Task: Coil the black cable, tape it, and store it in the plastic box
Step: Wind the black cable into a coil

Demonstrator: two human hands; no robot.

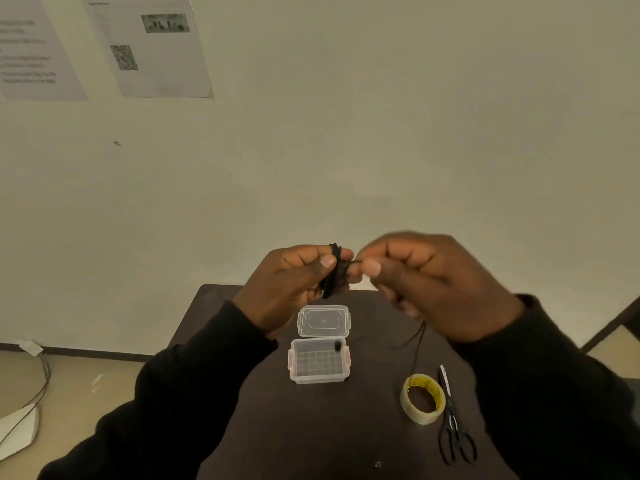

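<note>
Presently, cable: black coil held above table, long axis near upright, leaning top-right.
Left hand: clamped on coil.
Right hand: pinching loose strand beside coil; tail hangs toward table.
Box: open, lid lying behind.
Nearby: tape roll, scissors at right.

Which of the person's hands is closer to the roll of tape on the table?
The right. The right hand is raised just above and behind the roll of tape, with cable trailing down toward it. The left hand, holding the coiled black cable, is farther off across the plastic box.
</note>
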